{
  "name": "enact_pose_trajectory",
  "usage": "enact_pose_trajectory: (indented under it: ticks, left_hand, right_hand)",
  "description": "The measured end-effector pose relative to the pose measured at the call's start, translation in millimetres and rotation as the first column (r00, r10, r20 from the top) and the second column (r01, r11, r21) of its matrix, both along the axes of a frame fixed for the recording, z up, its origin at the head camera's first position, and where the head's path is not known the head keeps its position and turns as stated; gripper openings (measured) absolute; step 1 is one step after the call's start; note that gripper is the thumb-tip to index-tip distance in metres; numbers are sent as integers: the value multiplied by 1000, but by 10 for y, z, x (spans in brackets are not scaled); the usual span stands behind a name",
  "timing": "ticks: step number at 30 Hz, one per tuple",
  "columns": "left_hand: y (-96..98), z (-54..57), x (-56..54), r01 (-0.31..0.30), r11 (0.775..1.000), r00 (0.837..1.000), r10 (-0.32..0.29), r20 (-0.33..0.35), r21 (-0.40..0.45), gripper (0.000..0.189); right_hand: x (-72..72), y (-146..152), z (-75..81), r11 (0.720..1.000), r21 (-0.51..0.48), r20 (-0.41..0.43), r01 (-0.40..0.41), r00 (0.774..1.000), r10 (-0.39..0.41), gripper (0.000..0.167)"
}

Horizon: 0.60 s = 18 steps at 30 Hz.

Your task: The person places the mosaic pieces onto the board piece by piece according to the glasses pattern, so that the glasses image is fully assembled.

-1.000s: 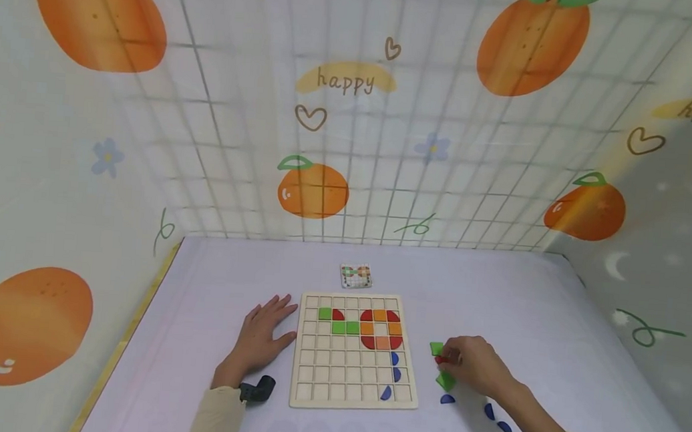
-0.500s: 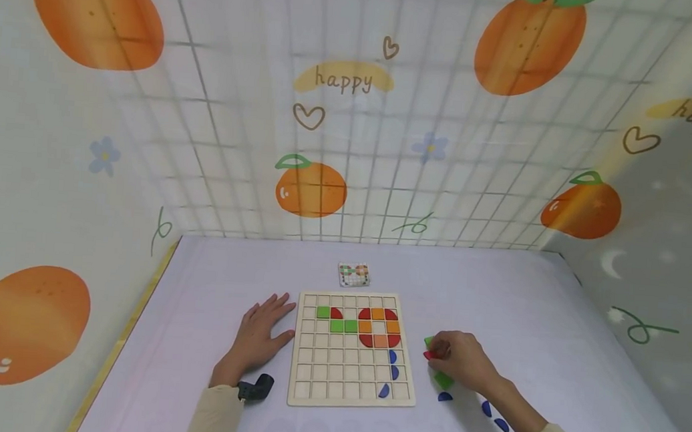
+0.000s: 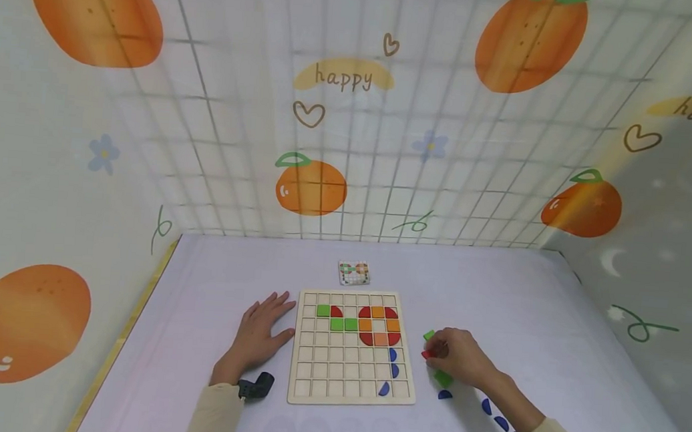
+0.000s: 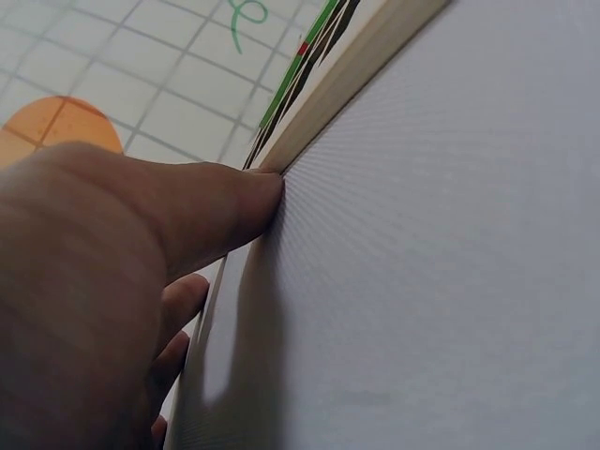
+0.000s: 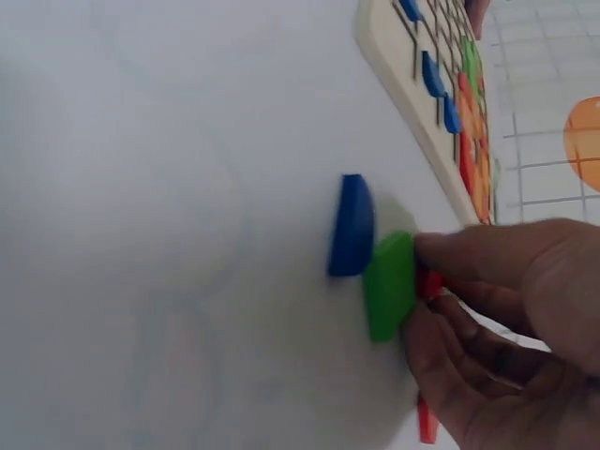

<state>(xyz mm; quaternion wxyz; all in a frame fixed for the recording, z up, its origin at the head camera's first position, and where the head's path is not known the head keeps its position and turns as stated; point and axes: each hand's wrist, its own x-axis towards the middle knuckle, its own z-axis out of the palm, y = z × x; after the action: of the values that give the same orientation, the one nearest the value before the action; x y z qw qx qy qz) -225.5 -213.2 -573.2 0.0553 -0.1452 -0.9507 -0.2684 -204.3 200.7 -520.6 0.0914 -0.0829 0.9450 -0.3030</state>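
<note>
My left hand (image 3: 258,337) lies flat with spread fingers beside a wooden grid board (image 3: 342,374); in the left wrist view its thumb (image 4: 230,199) touches the board's edge. To the right of the board, my right hand (image 3: 461,356) pinches a red piece (image 3: 426,355) low over the table. The right wrist view shows that red piece (image 5: 428,281) partly hidden between thumb and fingers. Close to the fingertips lies a green square (image 5: 389,286), with a blue half-round piece (image 5: 352,225) beside it. Another red piece (image 5: 427,420) shows below the hand.
Green, red and orange tiles (image 3: 378,312) fill cells in the board's upper rows; several blue half-rounds (image 3: 384,389) sit in its right columns. A small pattern card (image 3: 354,273) lies behind the board. Two blue pieces (image 3: 501,424) lie near my right forearm. Printed curtains surround the table.
My right hand has moved slightly left, toward the board, with the red piece between its fingers. The left hand stays in place. The head view has shifted slightly.
</note>
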Motion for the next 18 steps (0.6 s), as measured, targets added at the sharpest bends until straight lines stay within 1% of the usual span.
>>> enact_pose_trajectory:
  ticks: [7, 9, 12, 15, 18]
  left_hand:
    - [2, 6, 3, 7, 1000, 1000, -8, 4, 13, 57]
    - [0, 5, 4, 4, 1000, 1000, -4, 5, 16, 57]
    - [-5, -4, 5, -2, 1000, 1000, 1, 14, 12, 58]
    - [-13, -12, 1, 2, 1000, 1000, -2, 19, 5, 58]
    - [-25, 2, 4, -2, 1000, 1000, 1, 15, 18, 58]
  right_hand:
    - [-20, -29, 23, 1000, 3, 20, -6, 1000, 6, 18]
    - [-30, -29, 21, 1000, 5, 14, -17, 1000, 17, 18]
    - [-58, -21, 30, 999, 8, 16, -52, 999, 52, 19]
    - [-125, -22, 69, 995, 17, 10, -102, 995, 102, 18]
    - [-237, -85, 148, 987, 12, -35, -157, 987, 158, 14]
